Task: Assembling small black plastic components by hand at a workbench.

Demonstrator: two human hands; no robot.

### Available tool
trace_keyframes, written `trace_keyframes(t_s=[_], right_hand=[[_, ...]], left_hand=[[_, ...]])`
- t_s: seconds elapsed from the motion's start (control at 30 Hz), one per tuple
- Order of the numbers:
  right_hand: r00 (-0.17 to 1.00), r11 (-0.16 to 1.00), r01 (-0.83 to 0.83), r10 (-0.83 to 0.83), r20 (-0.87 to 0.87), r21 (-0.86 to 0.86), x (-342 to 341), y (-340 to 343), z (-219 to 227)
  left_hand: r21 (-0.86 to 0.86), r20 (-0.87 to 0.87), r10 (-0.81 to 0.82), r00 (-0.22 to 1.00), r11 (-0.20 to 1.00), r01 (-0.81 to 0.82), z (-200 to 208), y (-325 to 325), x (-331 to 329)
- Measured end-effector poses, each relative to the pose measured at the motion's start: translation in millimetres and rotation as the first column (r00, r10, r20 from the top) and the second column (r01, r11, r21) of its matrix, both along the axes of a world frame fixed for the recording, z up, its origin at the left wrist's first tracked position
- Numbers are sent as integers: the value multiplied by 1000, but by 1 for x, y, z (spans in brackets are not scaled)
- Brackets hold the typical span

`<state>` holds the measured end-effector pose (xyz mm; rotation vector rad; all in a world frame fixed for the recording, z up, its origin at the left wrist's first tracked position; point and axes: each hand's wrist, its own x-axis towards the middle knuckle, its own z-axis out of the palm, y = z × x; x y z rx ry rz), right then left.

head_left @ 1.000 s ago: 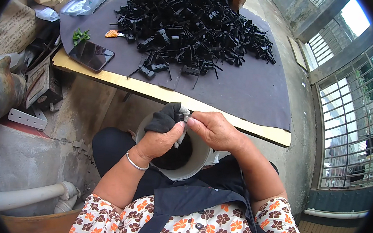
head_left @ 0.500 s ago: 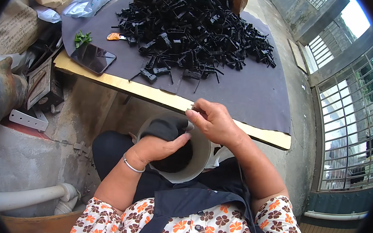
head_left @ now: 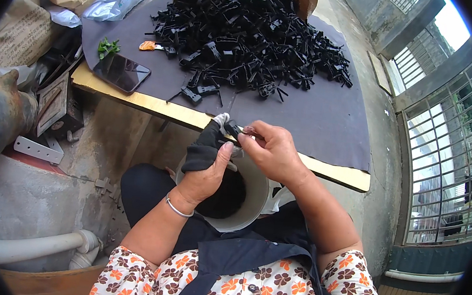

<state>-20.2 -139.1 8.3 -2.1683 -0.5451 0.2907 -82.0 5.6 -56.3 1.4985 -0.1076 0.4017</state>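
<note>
My left hand (head_left: 205, 164), its fingers under a black cloth cover with whitish tips, is raised at the table's near edge. It grips a small black plastic part (head_left: 232, 127). Against that part, my bare right hand (head_left: 272, 150) is closed in a pinch; whatever lies between its fingertips is too small to name. Below both hands, between my knees, stands a pale bucket (head_left: 256, 202) with a dark inside. A large heap of similar black plastic parts (head_left: 251, 42) covers the far middle of the table, and a few lie loose at its near side.
The dark-covered table (head_left: 316, 132) has a bare yellowish front edge. On its left lie a phone (head_left: 122, 73), green leaves (head_left: 108, 48) and an orange-and-white item (head_left: 150, 45). Bags and metal pieces crowd the left side. A barred window (head_left: 443, 154) is at the right.
My left hand has risen from over the bucket to meet my right at the table edge, now with a black plastic part in it. One loose part in front of the heap is gone.
</note>
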Motion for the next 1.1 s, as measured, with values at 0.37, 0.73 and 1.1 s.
trace_keyframes(t_s=[0.37,0.73,1.1], right_hand=[[898,987,-137,90,431,79,-22,-8,-8],[975,988,-158,156,158,0,-17,-9,-1],[993,992,-120,119,9,48,-16,-5,-32]], left_hand=[[-48,-67,-177,982,984,174,1,1,-7],[53,-74,-139,988,988,143,2,2,-6],[468,199,3,980,878,-98,-4,-2,-8]])
